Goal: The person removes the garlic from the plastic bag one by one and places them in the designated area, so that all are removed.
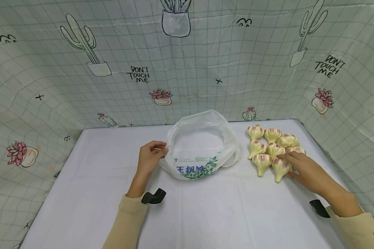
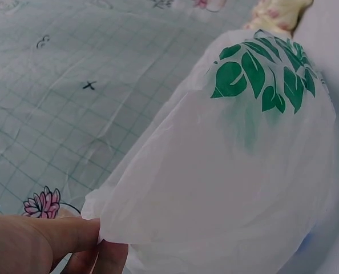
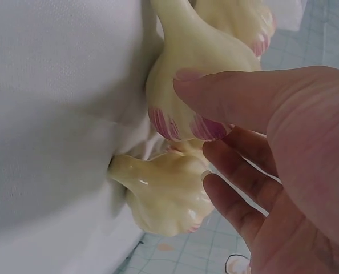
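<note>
White worktop (image 1: pixel 90 193) under the head view carries a plastic bag (image 1: pixel 202 152) whose rim the left hand (image 1: pixel 149 157) pinches, while the right wrist view shows the right hand (image 3: pixel 283 148), fingers loosely curved, touching a garlic bulb (image 3: pixel 184 74) under its thumb.

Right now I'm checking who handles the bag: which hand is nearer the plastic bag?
Left. The left hand pinches the rim of the plastic bag on its left side. The right hand is off to the bag's right, touching the garlic bulbs.

White table (image 1: pixel 90 180), cactus-print cloth walls (image 1: pixel 205 69)
</note>
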Tool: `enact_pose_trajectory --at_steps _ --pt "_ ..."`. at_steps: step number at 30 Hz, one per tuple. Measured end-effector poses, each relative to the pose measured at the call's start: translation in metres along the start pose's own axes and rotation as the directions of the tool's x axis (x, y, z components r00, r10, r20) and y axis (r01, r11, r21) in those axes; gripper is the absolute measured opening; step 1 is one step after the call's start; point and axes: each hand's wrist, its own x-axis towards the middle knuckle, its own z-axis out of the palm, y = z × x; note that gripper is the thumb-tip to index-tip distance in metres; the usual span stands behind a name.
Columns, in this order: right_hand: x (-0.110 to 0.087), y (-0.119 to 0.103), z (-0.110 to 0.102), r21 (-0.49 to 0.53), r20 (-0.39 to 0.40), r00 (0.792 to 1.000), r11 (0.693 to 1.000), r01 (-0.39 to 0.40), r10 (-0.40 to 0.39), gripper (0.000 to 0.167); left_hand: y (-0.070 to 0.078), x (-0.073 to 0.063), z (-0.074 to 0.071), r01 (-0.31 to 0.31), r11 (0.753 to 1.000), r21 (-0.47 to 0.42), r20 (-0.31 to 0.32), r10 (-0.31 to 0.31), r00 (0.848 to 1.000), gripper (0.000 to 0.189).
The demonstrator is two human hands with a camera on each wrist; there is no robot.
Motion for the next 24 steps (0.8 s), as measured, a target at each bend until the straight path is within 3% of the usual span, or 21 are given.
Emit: enact_pose_trajectory --at_steps 12,24 --pt "-0.002 0.001 0.002 -0.002 -0.038 0.999 1.000 0.021 -0.021 0.073 -0.001 0.001 0.000 0.009 1.000 -0.010 0.006 -0.009 1.000 0.018" --pt "-0.001 -0.001 -0.011 0.034 -0.024 1.000 0.999 -0.004 0.005 0.072 -0.002 0.001 -0.001 0.011 1.000 0.000 0.013 -0.011 1.000 0.018"
